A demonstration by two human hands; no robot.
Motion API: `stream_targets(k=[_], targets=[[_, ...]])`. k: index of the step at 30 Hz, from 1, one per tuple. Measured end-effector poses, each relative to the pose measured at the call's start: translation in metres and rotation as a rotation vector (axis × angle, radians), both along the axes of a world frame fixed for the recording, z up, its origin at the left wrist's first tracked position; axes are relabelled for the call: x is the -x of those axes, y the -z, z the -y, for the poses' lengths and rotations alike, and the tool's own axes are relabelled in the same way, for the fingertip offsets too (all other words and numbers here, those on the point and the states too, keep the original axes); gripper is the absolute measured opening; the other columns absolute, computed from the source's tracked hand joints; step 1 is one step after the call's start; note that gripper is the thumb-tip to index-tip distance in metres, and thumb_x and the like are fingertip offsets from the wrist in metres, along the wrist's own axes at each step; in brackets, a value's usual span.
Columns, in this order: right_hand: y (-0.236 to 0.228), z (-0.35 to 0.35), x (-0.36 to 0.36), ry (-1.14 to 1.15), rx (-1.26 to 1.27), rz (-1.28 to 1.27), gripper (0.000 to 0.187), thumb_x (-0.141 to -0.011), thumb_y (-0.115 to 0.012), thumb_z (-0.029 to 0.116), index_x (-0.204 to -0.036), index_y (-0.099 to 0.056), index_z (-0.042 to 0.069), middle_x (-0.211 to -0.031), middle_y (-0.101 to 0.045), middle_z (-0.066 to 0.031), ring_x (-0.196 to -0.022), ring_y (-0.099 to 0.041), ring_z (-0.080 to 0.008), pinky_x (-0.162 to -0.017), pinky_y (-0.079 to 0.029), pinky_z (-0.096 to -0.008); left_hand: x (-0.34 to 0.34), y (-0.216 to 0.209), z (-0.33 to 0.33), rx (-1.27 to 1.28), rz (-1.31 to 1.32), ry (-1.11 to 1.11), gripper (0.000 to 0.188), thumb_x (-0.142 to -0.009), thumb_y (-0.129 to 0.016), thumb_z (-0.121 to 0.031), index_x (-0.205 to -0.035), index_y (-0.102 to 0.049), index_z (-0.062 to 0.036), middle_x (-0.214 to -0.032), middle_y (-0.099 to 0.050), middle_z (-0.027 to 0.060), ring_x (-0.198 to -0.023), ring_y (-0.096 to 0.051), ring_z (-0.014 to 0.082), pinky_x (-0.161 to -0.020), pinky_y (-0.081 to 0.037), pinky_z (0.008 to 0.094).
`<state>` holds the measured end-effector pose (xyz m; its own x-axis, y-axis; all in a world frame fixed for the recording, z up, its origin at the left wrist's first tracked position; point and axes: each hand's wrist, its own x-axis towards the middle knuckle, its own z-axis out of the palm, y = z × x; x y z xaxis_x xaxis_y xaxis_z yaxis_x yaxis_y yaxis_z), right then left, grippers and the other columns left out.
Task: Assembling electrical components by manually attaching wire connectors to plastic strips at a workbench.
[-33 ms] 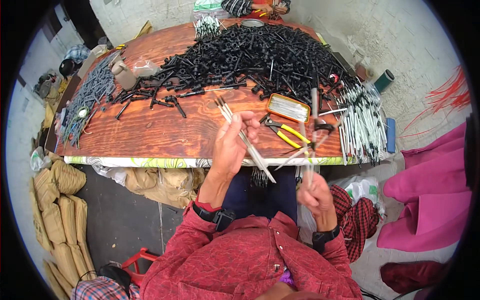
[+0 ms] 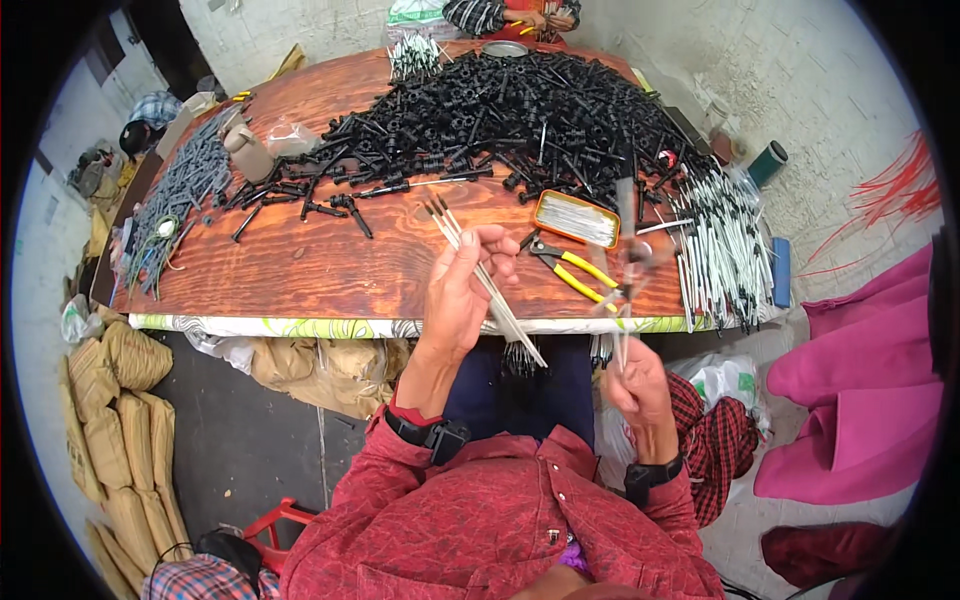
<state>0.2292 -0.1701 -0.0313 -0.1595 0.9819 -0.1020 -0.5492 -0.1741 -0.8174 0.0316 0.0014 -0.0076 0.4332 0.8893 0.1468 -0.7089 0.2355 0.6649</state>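
My left hand (image 2: 462, 290) is raised over the near edge of the wooden table (image 2: 330, 265) and is shut on a bundle of thin white rods with dark tips (image 2: 492, 290), which slants from upper left to lower right. My right hand (image 2: 637, 385) sits lower, off the table edge, pinching one or two thin white rods (image 2: 622, 330) that point upward; they are motion-blurred. Yellow-handled pliers (image 2: 572, 272) lie on the table between the hands. Just beyond them is a flat orange-rimmed tin (image 2: 577, 218) of white pieces.
A big heap of black plastic parts (image 2: 520, 110) covers the far table. White rods (image 2: 725, 250) pile at the right edge, grey parts (image 2: 180, 190) at the left. Another person (image 2: 510, 15) works at the far end. Sacks (image 2: 110, 400) lie on the left floor, pink cloth (image 2: 860, 380) on the right.
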Motion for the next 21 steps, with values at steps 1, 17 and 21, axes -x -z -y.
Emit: stream_targets(k=[1, 17, 21], targets=[[-0.005, 0.001, -0.001, 0.180, -0.036, 0.254, 0.014, -0.095, -0.059, 0.015, -0.094, -0.050, 0.004, -0.059, -0.051, -0.0016, -0.047, -0.041, -0.0047, -0.045, -0.030, -0.0191, -0.002, -0.002, 0.001, -0.005, 0.000, 0.002, 0.039, -0.104, -0.042, -0.032, -0.121, -0.053, 0.0006, -0.098, -0.062, 0.0075, -0.081, -0.059, 0.0115, -0.075, -0.052, 0.0277], [0.001, -0.007, 0.027, 0.711, -0.405, 1.218, 0.011, -0.093, -0.060, 0.006, -0.092, -0.053, -0.002, -0.066, -0.061, -0.0075, -0.054, -0.062, -0.0166, -0.051, -0.046, -0.0268, -0.010, -0.007, 0.005, 0.049, 0.041, 0.088, 0.032, -0.102, -0.050, -0.025, -0.124, -0.053, -0.0020, -0.107, -0.063, 0.0131, -0.101, -0.064, 0.0227, -0.091, -0.054, 0.0423], [0.002, -0.004, 0.029, 0.718, -0.432, 1.226, 0.011, -0.093, -0.060, 0.006, -0.092, -0.054, -0.003, -0.067, -0.061, -0.0087, -0.055, -0.063, -0.0181, -0.051, -0.046, -0.0277, -0.012, -0.003, 0.005, 0.114, 0.071, 0.161, 0.027, -0.101, -0.052, -0.024, -0.120, -0.055, -0.0055, -0.103, -0.063, 0.0096, -0.099, -0.063, 0.0222, -0.090, -0.054, 0.0417]])
